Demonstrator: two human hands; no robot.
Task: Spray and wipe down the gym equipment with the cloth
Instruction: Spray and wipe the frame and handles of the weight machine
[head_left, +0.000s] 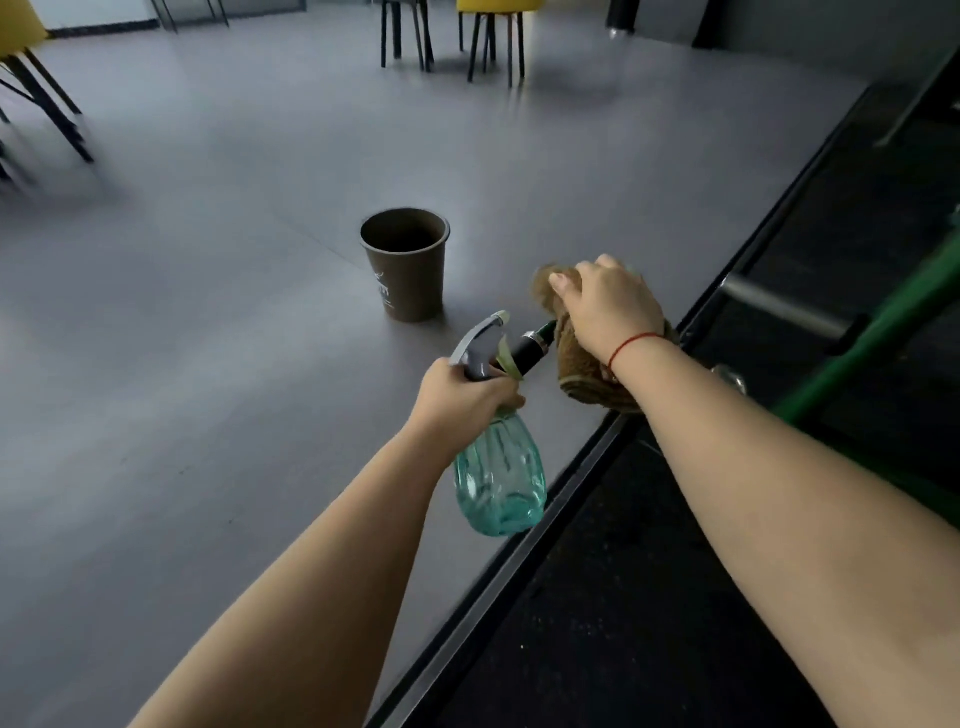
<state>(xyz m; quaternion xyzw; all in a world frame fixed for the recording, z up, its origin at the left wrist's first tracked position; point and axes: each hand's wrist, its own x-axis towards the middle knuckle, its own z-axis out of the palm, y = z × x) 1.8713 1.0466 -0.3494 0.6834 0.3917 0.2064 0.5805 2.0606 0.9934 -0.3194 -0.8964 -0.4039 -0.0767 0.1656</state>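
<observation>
**Two hands, one bottle, one cloth at the handle end**

Both of the person's hands are busy. The left hand (467, 396) is clenched round the neck of the single spray bottle (501, 478), just under its grey plastic trigger head. The bottle's body is translucent teal plastic, bulbous and ribbed lengthwise, and it hangs tilted below the fist. The right hand (609, 306) lies on top of the one cloth (575, 370), fingers curled down over it. The cloth is brown, thick and fuzzy, with a stitched hem showing along its lower fold. It is bunched over the end of a piece of gym equipment. From under it pokes a short black handle (529, 352), cylindrical and smooth, with a shiny metal collar. One thin red string (632, 344) circles the right wrist.

The nozzle of the bottle sits just beside the black handle. To the right runs one green bar (857, 353) of painted metal, and near it one dull silver cylinder (779, 307). Both sit above a black speckled mat (649, 597) edged by a straight metal strip.

On the smooth grey floor (208, 312) one brown tapered cup (408, 270) stands upright, open at the top, near the hands. Far back, two yellow seats (498, 4) on thin black legs are visible, blurred.
</observation>
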